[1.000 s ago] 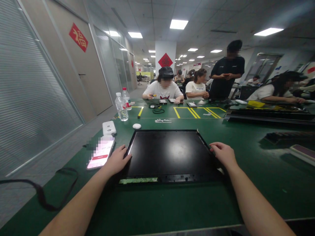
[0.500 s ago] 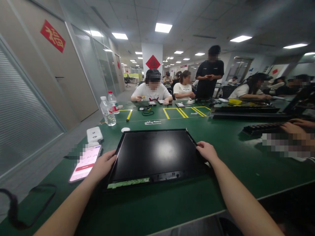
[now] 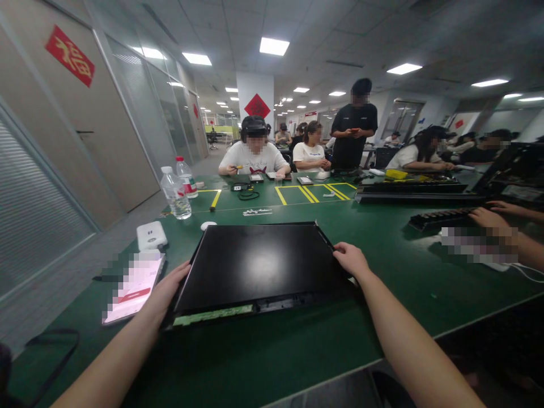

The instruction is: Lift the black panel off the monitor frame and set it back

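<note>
A black LCD screen panel (image 3: 263,266) lies in a black frame on the green table in front of me. A green circuit strip (image 3: 215,315) runs along the left part of its near edge. My left hand (image 3: 174,286) holds the left side, its fingertips at the edge and partly out of sight. On the opposite side, my right hand (image 3: 352,260) grips the edge, thumb on top and the other fingers mostly hidden beneath. A phone (image 3: 136,289) with a lit pink screen lies left of my left hand.
Two plastic bottles (image 3: 175,192) and a white device (image 3: 152,235) stand at the left. Yellow tape marks (image 3: 306,195) cross the far part of the table (image 3: 297,357). At the right, a co-worker's hands (image 3: 493,221) rest near a black part (image 3: 440,218). Other people sit opposite.
The camera view has turned slightly right, so everything sits further left. More of the black frame shows beside the panel's left edge. Both hands keep their hold.
</note>
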`<state>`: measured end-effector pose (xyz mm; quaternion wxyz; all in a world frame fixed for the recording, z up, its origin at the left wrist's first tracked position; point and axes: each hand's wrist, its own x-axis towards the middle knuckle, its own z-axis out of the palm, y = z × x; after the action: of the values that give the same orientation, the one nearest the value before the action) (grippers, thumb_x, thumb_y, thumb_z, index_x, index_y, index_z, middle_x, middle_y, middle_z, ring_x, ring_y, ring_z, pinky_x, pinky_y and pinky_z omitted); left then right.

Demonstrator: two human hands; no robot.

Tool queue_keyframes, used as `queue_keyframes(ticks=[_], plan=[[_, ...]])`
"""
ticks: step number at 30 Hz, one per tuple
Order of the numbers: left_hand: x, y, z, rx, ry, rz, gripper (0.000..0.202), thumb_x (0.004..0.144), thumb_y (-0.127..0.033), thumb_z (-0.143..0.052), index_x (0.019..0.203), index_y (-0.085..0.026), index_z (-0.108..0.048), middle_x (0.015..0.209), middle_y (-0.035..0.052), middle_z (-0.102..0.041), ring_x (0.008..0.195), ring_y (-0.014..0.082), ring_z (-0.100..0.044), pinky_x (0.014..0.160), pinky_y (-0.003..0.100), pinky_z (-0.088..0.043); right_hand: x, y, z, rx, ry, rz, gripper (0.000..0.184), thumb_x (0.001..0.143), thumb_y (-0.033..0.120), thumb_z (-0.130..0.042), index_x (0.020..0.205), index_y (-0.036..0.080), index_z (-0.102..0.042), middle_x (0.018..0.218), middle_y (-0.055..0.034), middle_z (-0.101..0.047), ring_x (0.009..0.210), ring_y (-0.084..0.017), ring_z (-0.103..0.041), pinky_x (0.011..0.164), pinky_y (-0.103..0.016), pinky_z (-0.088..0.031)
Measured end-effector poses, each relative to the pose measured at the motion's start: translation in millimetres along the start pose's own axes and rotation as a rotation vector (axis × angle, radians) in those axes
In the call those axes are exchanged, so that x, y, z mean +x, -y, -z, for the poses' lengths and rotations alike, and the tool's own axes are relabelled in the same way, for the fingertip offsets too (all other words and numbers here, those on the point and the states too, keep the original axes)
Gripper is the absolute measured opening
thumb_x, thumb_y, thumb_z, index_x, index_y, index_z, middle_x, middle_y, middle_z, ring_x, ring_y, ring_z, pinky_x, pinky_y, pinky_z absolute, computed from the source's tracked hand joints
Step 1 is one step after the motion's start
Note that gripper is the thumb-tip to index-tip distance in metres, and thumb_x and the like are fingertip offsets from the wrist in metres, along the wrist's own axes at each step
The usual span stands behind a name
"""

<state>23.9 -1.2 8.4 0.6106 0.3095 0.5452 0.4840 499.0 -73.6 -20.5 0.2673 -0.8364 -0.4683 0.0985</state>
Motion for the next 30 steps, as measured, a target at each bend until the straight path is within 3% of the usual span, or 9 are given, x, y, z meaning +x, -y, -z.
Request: queue_keyframes(ticks=[5, 9, 15, 21, 25, 30], plan=[[-17.1, -6.0, -7.2, 0.072, 0.0, -0.053, 0.085, 0.085, -0.01, -0.071, 0.159, -0.03, -0.034, 0.062, 0.0002, -0.072, 0.04, 0.0216, -0.067, 0.04, 0.029, -0.055, -1.6, 1.6, 1.8, -0.003, -0.003, -0.002, 0.028, 0.081, 0.025, -0.059, 0.101, 0.024, -0.078, 0.09, -0.0039, -0.074, 0.08, -0.018, -0.064, 0.068, -0.027, -0.043], [-31.0, -15.0, -13.3, 0.043, 0.055, 0.034, 0.065, 0.088, -0.008, -0.066, 0.149, -0.025, -0.049, 0.067, 0.0042, -0.075, 0.049, 0.0249, -0.072, 0.044, 0.033, -0.059, -3.0, 2.9, 2.8, 0.015, 0.007, -0.006, 0.027, 0.081, 0.024, -0.059, 0.1, 0.023, -0.078, 0.09, -0.0034, -0.074, 0.081, -0.018, -0.065, 0.069, -0.027, -0.044], [-37.8, -20.2, -15.8, 0.03, 0.083, 0.092, 0.049, 0.091, -0.008, -0.06, 0.139, -0.018, -0.059, 0.074, 0.0067, -0.078, 0.054, 0.0223, -0.074, 0.048, 0.029, -0.06, -2.7, 1.5, 2.7, 0.054, 0.021, -0.006, 0.028, 0.081, 0.025, -0.058, 0.1, 0.024, -0.078, 0.096, -0.0036, -0.076, 0.085, -0.019, -0.067, 0.072, -0.028, -0.046], [-32.4, -18.7, -11.5, 0.004, 0.099, 0.04, 0.057, 0.081, 0.001, -0.058, 0.135, -0.013, -0.062, 0.074, 0.0077, -0.079, 0.056, 0.0225, -0.075, 0.047, 0.027, -0.058, -1.0, -0.6, 0.2, 0.084, 0.034, 0.006, 0.029, 0.082, 0.024, -0.057, 0.101, 0.023, -0.079, 0.098, -0.0039, -0.077, 0.087, -0.02, -0.069, 0.073, -0.028, -0.048], [-32.1, -18.5, -10.4, -0.002, 0.106, 0.011, 0.058, 0.081, -0.001, -0.058, 0.138, -0.014, -0.061, 0.079, 0.0065, -0.08, 0.058, 0.0222, -0.075, 0.049, 0.028, -0.059, -0.5, -1.3, -0.7, 0.073, 0.04, 0.038, 0.029, 0.083, 0.024, -0.058, 0.103, 0.021, -0.079, 0.096, -0.0047, -0.078, 0.088, -0.02, -0.07, 0.074, -0.028, -0.048], [-32.9, -17.9, -12.3, -0.059, 0.082, -0.002, 0.048, 0.083, -0.001, -0.054, 0.128, -0.012, -0.068, 0.083, 0.0075, -0.081, 0.053, 0.0155, -0.072, 0.047, 0.021, -0.057, -0.6, -1.8, -1.0, 0.071, 0.039, 0.037, 0.031, 0.083, 0.024, -0.058, 0.106, 0.02, -0.079, 0.096, -0.0055, -0.077, 0.086, -0.02, -0.07, 0.072, -0.028, -0.049]])
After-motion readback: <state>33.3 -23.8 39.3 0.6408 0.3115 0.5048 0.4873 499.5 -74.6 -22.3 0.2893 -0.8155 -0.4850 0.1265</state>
